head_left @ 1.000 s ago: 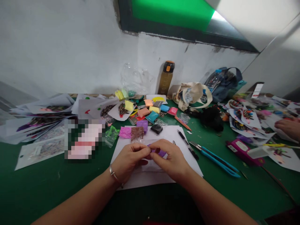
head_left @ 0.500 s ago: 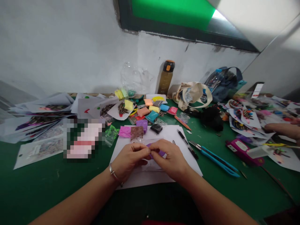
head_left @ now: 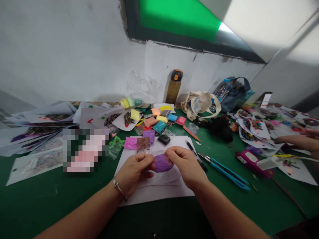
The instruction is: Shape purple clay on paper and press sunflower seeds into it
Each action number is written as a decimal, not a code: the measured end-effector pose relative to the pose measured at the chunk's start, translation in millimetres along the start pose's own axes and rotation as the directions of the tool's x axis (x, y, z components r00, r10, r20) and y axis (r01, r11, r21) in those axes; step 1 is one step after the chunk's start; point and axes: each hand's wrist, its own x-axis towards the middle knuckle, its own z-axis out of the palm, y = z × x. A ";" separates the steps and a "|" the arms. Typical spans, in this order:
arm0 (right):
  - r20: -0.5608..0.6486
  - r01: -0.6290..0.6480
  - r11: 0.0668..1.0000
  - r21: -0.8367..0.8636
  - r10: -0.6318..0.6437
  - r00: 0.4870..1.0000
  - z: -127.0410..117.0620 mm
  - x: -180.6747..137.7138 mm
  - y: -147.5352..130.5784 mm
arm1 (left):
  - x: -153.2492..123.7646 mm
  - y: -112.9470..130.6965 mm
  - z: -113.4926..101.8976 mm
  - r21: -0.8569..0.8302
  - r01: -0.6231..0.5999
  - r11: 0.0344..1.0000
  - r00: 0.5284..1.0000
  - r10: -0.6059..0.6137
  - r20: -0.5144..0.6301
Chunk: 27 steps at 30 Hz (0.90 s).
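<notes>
A flattened oval of purple modelling clay [head_left: 163, 163] is stretched between my two hands, its surface lumpy. My left hand [head_left: 138, 167], with a bracelet at the wrist, pinches its left end between thumb and fingers. At the right end my right hand [head_left: 183, 164] grips it the same way. Underneath lie white paper sheets [head_left: 159, 192] on the green table. Just beyond my hands are small packets of clay: pink [head_left: 130, 143], brown [head_left: 143, 144], purple [head_left: 149, 136] and black [head_left: 164, 139].
Right of the paper lie black pens [head_left: 196, 156], a blue utility knife [head_left: 228, 172] and a magenta glue gun [head_left: 254, 164]. Another person's hand [head_left: 294, 142] is at the far right. A bottle [head_left: 174, 87] stands by the wall; paper stacks [head_left: 42, 124] are at left.
My hands have moved slightly apart, and the purple clay, mostly hidden behind my fingers before, now shows as a wide oval. The view has tilted up a little.
</notes>
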 end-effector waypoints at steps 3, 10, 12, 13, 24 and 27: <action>-0.018 0.012 1.000 -0.013 -0.012 1.000 -3.1 0.9 -1.7 | 0.8 -0.3 -2.1 0.012 0.009 1.000 1.000 -0.009 0.007; -0.017 0.005 0.999 -0.036 -0.005 1.000 -6.2 -4.0 -10.7 | -2.7 5.6 -0.5 0.047 0.016 0.999 1.000 -0.017 0.023; -0.031 0.022 0.995 -0.099 -0.025 0.999 -7.8 -8.9 -6.8 | -3.3 6.5 0.9 0.063 -0.002 0.998 1.000 0.002 0.014; -0.034 0.038 0.987 -0.155 -0.043 0.998 -9.0 -12.0 -3.6 | -3.4 6.5 1.4 0.069 -0.007 0.998 1.000 0.007 0.010; -0.010 0.120 0.784 -0.609 -0.159 0.987 -20.5 -33.9 14.0 | 0.8 2.2 -0.8 0.128 -0.038 0.991 0.998 0.031 0.062; -0.016 0.140 0.761 -0.633 -0.193 0.981 -18.5 -32.6 16.3 | 1.1 1.6 -1.3 0.129 -0.041 0.991 0.997 0.031 0.076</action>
